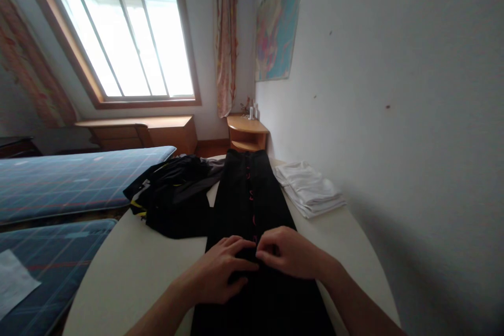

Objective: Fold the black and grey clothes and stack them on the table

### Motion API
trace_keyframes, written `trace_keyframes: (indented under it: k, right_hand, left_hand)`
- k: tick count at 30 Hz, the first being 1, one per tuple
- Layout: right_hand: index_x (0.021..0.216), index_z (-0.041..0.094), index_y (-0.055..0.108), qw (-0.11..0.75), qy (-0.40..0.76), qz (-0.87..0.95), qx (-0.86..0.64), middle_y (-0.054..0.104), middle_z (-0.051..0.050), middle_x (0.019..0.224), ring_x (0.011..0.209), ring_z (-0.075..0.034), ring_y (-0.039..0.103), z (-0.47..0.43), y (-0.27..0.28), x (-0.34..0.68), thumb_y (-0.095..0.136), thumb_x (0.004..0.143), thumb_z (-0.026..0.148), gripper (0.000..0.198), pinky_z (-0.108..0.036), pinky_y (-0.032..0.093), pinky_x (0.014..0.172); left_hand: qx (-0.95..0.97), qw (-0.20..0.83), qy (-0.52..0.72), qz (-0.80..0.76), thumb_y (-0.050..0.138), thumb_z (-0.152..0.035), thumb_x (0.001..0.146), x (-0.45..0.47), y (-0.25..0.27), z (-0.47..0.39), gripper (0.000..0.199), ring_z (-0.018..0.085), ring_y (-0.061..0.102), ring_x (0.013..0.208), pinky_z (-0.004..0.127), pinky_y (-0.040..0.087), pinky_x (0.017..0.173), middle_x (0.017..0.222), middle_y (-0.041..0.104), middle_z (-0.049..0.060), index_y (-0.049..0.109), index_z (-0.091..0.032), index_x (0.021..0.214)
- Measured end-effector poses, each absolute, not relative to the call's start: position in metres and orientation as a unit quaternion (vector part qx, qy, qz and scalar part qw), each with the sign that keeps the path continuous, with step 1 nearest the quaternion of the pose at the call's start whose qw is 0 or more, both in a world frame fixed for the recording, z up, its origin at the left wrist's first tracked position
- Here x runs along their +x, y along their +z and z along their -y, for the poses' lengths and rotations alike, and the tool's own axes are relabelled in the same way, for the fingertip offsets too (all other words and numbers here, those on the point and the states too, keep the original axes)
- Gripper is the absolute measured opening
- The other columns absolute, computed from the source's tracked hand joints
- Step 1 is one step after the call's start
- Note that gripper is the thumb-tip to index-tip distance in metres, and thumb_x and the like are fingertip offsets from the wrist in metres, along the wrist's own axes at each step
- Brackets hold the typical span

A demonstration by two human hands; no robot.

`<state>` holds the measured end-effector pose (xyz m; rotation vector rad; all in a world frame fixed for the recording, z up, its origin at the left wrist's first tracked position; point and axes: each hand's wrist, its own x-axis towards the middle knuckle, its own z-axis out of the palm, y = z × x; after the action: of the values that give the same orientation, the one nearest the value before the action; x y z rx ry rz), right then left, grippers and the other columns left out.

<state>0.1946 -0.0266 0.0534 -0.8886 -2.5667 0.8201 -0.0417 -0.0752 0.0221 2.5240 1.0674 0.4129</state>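
A long black garment (232, 205) lies stretched lengthwise across the table, with a line of small pink marks down its middle. My left hand (222, 268) rests on it with the fingers apart, their tips near that middle line. Just to the right, my right hand (287, 252) is closed, thumb and forefinger pinched together at the middle line of the black cloth. The two hands almost meet there. Which part of the garment this is, I cannot tell.
A heap of dark clothes (177, 189) with yellow trim lies left of the garment. Folded white clothes (309, 189) are stacked at the right, near the wall. The round white table (122, 273) has checked mattresses (79, 178) beside it. A wooden corner shelf (248, 125) stands behind.
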Motion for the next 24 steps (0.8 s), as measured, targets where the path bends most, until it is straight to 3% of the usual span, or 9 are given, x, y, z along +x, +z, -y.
trace_keyframes:
  k: [3, 8, 14, 20, 24]
  right_hand:
    - [0.099, 0.021, 0.076, 0.175, 0.261, 0.871, -0.378, 0.072, -0.002, 0.089, 0.077, -0.015, 0.065, 0.004, 0.046, 0.208, 0.063, 0.087, 0.024, 0.018, -0.024, 0.048, 0.071]
    - [0.107, 0.026, 0.076, 0.151, 0.272, 0.897, -0.314, 0.067, -0.003, 0.113, 0.1, -0.017, 0.065, 0.002, 0.029, 0.205, 0.064, 0.085, 0.017, 0.027, -0.028, 0.048, 0.095]
    - [0.096, 0.022, 0.073, 0.133, 0.205, 0.91, -0.335, 0.062, -0.006, 0.123, 0.109, -0.019, 0.063, 0.017, 0.032, 0.194, 0.057, 0.087, 0.012, 0.021, -0.031, 0.048, 0.098]
    - [0.103, 0.023, 0.068, 0.185, 0.245, 0.898, -0.314, 0.056, -0.005, 0.133, 0.117, -0.017, 0.06, 0.017, 0.04, 0.195, 0.05, 0.095, 0.015, 0.021, -0.029, 0.045, 0.103]
    - [0.104, 0.024, 0.069, 0.153, 0.249, 0.905, -0.31, 0.06, -0.004, 0.129, 0.117, -0.019, 0.06, 0.016, 0.034, 0.195, 0.057, 0.089, 0.013, 0.022, -0.031, 0.045, 0.103]
  left_hand:
    - [0.904, 0.174, 0.15, -0.359, 0.066, -0.018, 0.084, -0.035, 0.019, 0.076, 0.035, 0.027, 0.052, 0.125, 0.045, 0.045, 0.106, 0.136, 0.06, 0.0, 0.073, -0.037, 0.112]
    - [0.909, 0.18, 0.168, -0.335, 0.062, -0.015, 0.087, -0.031, 0.016, 0.076, 0.026, 0.022, 0.057, 0.115, 0.038, 0.047, 0.102, 0.12, 0.068, 0.0, 0.073, -0.032, 0.104]
    - [0.912, 0.171, 0.164, -0.334, 0.061, -0.017, 0.09, -0.029, 0.017, 0.078, 0.024, 0.021, 0.057, 0.112, 0.036, 0.046, 0.099, 0.117, 0.067, 0.0, 0.072, -0.033, 0.103]
    - [0.915, 0.155, 0.16, -0.335, 0.057, -0.017, 0.093, -0.028, 0.016, 0.078, 0.017, 0.018, 0.059, 0.101, 0.031, 0.048, 0.09, 0.112, 0.066, 0.001, 0.07, -0.028, 0.094]
    - [0.907, 0.174, 0.174, -0.342, 0.061, -0.016, 0.087, -0.026, 0.017, 0.079, 0.024, 0.018, 0.062, 0.098, 0.031, 0.049, 0.09, 0.104, 0.069, 0.002, 0.065, -0.026, 0.108]
